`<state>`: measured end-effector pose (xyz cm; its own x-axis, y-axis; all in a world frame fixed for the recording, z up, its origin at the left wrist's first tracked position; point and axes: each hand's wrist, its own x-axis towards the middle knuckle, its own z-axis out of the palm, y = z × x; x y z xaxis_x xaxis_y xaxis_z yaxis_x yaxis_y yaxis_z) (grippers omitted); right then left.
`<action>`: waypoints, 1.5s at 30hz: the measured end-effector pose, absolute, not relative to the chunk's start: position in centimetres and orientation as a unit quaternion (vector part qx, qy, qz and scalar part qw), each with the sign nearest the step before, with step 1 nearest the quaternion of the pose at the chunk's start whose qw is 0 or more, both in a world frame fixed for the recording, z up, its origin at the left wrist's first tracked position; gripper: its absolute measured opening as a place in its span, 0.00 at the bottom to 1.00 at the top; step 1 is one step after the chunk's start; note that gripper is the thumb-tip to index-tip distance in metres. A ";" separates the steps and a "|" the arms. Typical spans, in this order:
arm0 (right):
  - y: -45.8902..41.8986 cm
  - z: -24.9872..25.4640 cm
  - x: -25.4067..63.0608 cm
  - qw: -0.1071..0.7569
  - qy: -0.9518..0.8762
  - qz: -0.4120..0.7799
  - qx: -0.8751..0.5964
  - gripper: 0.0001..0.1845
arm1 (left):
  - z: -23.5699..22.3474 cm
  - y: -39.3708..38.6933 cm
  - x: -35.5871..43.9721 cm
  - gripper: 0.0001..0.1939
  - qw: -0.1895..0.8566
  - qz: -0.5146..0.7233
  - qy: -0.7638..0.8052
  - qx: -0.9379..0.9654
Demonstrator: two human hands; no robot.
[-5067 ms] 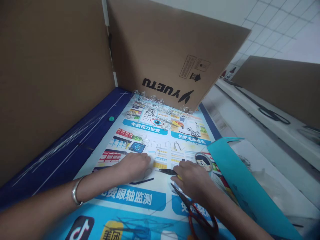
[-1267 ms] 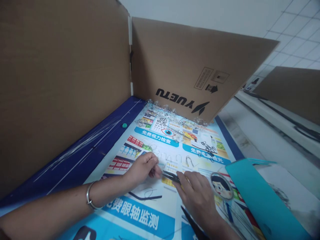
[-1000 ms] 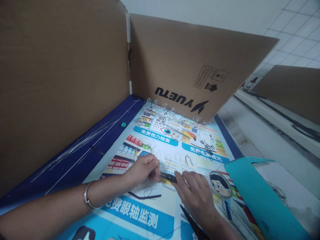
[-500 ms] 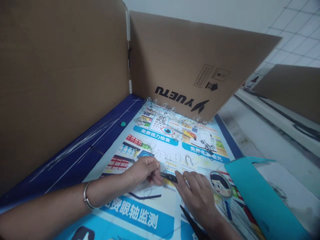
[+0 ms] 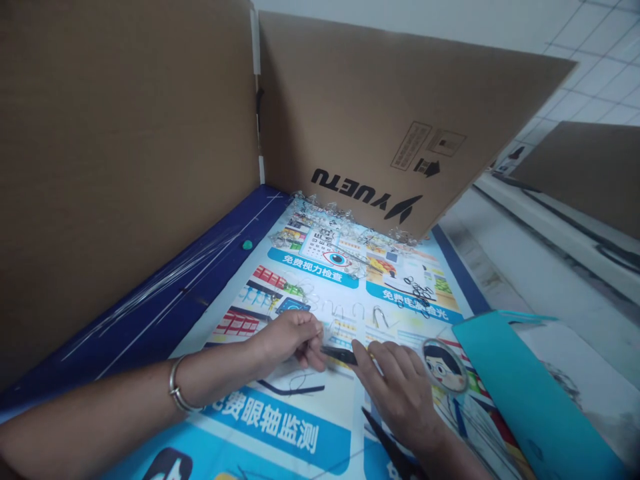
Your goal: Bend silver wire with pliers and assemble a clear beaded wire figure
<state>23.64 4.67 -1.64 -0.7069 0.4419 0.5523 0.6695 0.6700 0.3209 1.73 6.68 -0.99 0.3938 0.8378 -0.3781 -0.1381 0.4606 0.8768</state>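
Right hand (image 5: 397, 383) wrapped round pliers (image 5: 341, 355), long axis sideways, nose pointing left at left hand (image 5: 293, 340). Left fingers pressed together; anything pinched too small to tell. Pliers between hands; bent wires (image 5: 381, 317) beyond on worktop (image 5: 170, 333).

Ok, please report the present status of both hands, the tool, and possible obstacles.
Right hand gripping black pliers. Left hand closed at pliers' tip, anything pinched unclear. Dark blade near right hand, away from pliers' tip.
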 end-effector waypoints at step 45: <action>4.7 -1.2 23.6 0.195 -0.901 -0.245 -0.299 0.14 | -0.9 6.9 1.4 0.17 0.714 0.310 0.431 0.456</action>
<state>23.59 4.69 -1.20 -0.7452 0.4431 0.4983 0.6345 0.7011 0.3255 1.44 6.89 -0.92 0.4358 0.8362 -0.3329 -0.0486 0.3913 0.9190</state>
